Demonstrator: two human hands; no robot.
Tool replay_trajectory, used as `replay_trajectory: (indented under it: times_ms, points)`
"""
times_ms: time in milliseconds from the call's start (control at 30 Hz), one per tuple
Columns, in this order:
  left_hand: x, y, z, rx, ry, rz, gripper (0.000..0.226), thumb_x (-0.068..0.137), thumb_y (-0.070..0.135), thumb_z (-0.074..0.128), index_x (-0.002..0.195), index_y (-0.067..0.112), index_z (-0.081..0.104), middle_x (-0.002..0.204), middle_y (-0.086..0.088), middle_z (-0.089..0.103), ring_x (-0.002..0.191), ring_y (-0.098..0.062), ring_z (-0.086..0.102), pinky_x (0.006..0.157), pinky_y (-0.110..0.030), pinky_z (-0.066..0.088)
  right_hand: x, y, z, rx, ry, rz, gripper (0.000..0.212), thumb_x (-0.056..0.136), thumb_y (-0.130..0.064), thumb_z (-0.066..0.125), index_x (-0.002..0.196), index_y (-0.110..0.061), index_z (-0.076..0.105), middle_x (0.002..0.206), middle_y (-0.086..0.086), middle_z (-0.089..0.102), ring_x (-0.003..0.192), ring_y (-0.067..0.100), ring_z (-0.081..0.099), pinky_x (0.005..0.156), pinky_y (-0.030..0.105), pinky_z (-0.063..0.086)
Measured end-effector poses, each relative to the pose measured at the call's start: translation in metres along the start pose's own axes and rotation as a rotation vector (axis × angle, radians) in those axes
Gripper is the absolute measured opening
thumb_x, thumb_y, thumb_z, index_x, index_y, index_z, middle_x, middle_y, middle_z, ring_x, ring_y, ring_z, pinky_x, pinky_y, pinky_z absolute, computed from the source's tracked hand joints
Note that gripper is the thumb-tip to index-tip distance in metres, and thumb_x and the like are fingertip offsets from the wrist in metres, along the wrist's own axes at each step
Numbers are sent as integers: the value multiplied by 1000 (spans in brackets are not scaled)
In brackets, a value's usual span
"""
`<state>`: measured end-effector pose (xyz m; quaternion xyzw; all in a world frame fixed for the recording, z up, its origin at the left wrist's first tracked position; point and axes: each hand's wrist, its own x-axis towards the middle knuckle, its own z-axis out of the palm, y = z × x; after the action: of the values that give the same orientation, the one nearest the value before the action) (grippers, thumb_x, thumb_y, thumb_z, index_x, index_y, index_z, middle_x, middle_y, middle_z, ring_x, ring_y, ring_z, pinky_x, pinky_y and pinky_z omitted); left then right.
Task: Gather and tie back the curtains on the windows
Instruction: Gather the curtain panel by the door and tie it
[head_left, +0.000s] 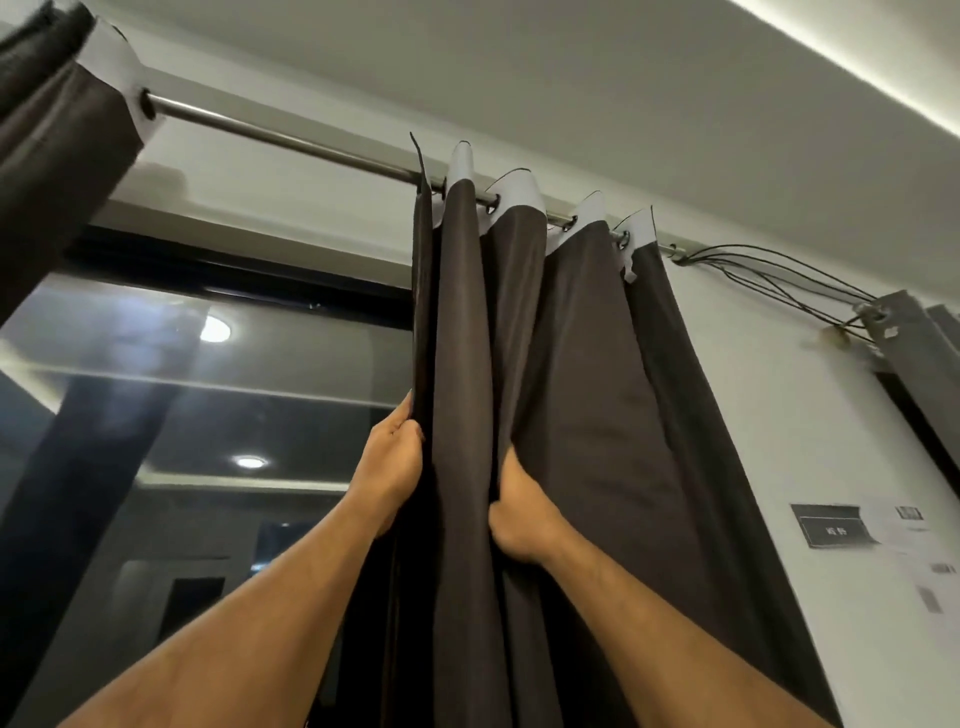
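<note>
A: Entry, head view. Landmark: the curtain rod (291, 139), a metal bar running from upper left down toward the right, above the window (234, 415).

B: Position of the task item?

A: Dark curtain (571, 415) hangs from the rod on its right portion, bunched into several vertical folds, white header tabs at the rod. Its leading edge hangs below the rod's midpoint, in front of the window's right side.

B: Left hand?

A: Left hand (389, 467) sits well below the rod, at the curtain's leading edge. Fingers curl round that edge, thumb on the near side; it grips the fabric.

B: Right hand?

A: Right hand (519, 514) is just right of the left hand, a little lower, with one fold between them. Fingers are tucked into a fold, closed on cloth; fingertips hidden by the fabric.

B: Anything else?

A: Second dark curtain (57, 156) at the rod's upper left end. Thin cables (769, 270) trail from the rod's right end along the wall. Ceiling lamps reflect in the window glass.
</note>
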<state>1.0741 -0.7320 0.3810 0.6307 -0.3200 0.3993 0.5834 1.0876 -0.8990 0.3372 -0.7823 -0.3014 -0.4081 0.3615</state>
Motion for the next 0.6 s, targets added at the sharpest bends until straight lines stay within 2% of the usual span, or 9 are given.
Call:
replay_trajectory:
  times_ms: [100, 167, 233, 300, 367, 433, 500, 533, 600]
  points:
    - [-2, 15, -15, 5, -49, 38, 62, 94, 3, 36, 143, 34, 59, 124, 5, 73, 106, -10, 70, 92, -27, 57, 5, -43, 26, 14, -26, -83, 89, 100, -30, 61, 163, -37, -2, 148, 8, 52, 133, 27, 53, 115, 41, 43]
    - [-1, 27, -28, 19, -44, 70, 56, 96, 7, 38, 138, 33, 64, 122, 1, 74, 107, -13, 70, 91, -29, 57, 12, -74, 44, -42, -40, -109, 81, 102, -29, 59, 163, -32, 6, 141, 14, 57, 128, 33, 57, 110, 45, 47]
    - [0, 41, -50, 7, 10, 75, 36, 101, 30, 47, 128, 29, 71, 116, -3, 76, 101, -13, 71, 85, -28, 56, 18, -105, 63, -191, -68, -154, 77, 98, -19, 62, 160, -16, 16, 136, 20, 60, 122, 41, 61, 105, 50, 49]
    - [-3, 50, -75, 52, 29, 112, 42, 90, 60, 65, 119, 31, 74, 104, 8, 78, 93, -4, 72, 77, -20, 54, 21, -130, 76, -322, -93, -194, 71, 96, -11, 62, 156, -5, 26, 135, 25, 60, 118, 45, 62, 102, 50, 50]
    - [-3, 56, -94, 137, 30, 170, 34, 87, 41, 78, 119, 28, 72, 98, 9, 78, 93, -9, 74, 77, -21, 56, 20, -147, 81, -355, -114, -228, 64, 95, -7, 60, 153, -5, 34, 136, 24, 60, 119, 43, 61, 103, 49, 50]
    - [-3, 61, -106, 261, 79, 184, 25, 93, 11, 64, 113, 25, 70, 93, 6, 75, 92, -18, 73, 75, -28, 56, 14, -151, 74, -184, -176, -217, 70, 92, -10, 62, 156, -16, 35, 138, 14, 63, 124, 31, 62, 106, 42, 50]
    - [-4, 63, -110, 295, 87, 147, 32, 95, 6, 50, 110, 25, 71, 92, 2, 75, 90, -21, 72, 79, -36, 58, 4, -139, 58, 37, -194, -167, 61, 91, -21, 70, 149, -23, 51, 131, -4, 69, 122, 11, 64, 107, 30, 49]
    - [-5, 65, -111, 287, 66, 124, 34, 96, 7, 47, 114, 24, 71, 95, 2, 75, 91, -20, 72, 82, -39, 59, -2, -131, 49, 83, -78, -161, 51, 90, -32, 74, 139, -22, 63, 125, -9, 72, 119, 6, 65, 108, 28, 47]
    - [-6, 67, -111, 264, 31, 89, 36, 101, 12, 44, 126, 23, 68, 102, 4, 74, 93, -15, 70, 80, -34, 57, -4, -102, 29, -61, 431, -99, 57, 85, -56, 75, 128, -20, 71, 133, -1, 68, 131, 15, 58, 116, 37, 40]
